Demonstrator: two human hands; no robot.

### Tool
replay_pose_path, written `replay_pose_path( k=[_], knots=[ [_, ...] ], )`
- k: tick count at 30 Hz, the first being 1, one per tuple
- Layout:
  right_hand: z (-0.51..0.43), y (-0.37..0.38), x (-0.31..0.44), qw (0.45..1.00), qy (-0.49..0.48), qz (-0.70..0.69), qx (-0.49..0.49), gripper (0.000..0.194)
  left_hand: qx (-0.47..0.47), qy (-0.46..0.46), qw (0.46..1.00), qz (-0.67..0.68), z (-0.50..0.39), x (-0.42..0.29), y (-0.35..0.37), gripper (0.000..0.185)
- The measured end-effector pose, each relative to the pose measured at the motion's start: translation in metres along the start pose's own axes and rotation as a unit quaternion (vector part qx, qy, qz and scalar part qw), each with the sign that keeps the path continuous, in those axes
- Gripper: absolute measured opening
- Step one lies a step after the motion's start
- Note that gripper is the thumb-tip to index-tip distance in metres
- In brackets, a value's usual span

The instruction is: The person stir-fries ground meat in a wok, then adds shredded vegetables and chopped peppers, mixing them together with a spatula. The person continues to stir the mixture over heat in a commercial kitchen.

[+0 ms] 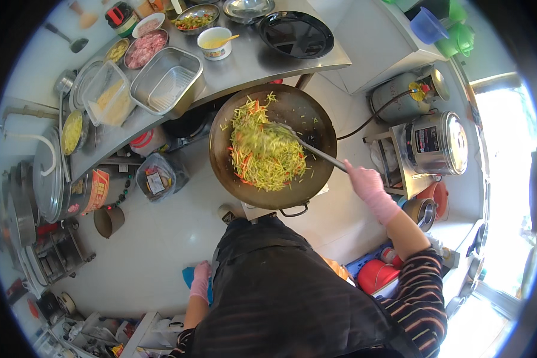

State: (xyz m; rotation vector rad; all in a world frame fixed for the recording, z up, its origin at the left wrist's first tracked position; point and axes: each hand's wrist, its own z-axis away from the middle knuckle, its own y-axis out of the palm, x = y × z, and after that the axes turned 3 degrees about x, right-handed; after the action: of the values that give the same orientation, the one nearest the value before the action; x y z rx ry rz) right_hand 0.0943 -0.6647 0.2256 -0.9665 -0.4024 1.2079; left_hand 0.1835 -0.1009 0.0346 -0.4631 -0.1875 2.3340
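My right hand [366, 184], in a pink glove, grips the long metal handle of a wok spatula or ladle [320, 154]. The tool's head is among shredded green vegetables with orange-red strips [268, 168], partly covered by them and blurred. They lie in a large dark wok [324, 121] in front of me. Its near loop handle [294, 210] points toward my apron. Down by my left side, my left hand [201, 274], also gloved in pink, holds a blue cloth [189, 276].
A steel counter [246, 67] beyond the wok bears a steel pan [168, 80], a bowl of raw minced meat [147, 48], an enamel cup [215, 43] and a black tray [296, 34]. A gas cylinder [394, 100] with a hose stands at right. A lined bin [161, 176] is on the floor.
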Motion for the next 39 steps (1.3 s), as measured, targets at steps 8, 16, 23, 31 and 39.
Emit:
replay_pose_path(
  k=[8, 16, 23, 31, 39],
  knots=[
    [-0.019, 0.012, -0.019, 0.983, 0.169, -0.071, 0.018, 0.023, 0.001, 0.011, 0.970, 0.244, -0.010, -0.018, 0.010, 0.038],
    [-0.139, -0.057, 0.021, 0.990, -0.104, -0.019, -0.087, 0.035, -0.051, -0.012, 0.980, 0.192, 0.012, 0.010, 0.005, 0.035],
    [-0.078, -0.095, 0.030, 0.944, -0.250, 0.213, -0.021, 0.044, -0.074, -0.072, 0.977, 0.186, 0.020, 0.054, 0.002, 0.029],
    [-0.026, -0.095, -0.069, 0.967, -0.176, 0.157, 0.096, 0.025, -0.064, -0.024, 0.978, 0.196, 0.037, 0.037, 0.022, 0.037],
    [-0.061, 0.006, 0.005, 0.859, 0.115, -0.408, 0.288, 0.022, -0.107, 0.002, 0.972, 0.210, 0.050, 0.046, 0.005, 0.038]
  ],
)
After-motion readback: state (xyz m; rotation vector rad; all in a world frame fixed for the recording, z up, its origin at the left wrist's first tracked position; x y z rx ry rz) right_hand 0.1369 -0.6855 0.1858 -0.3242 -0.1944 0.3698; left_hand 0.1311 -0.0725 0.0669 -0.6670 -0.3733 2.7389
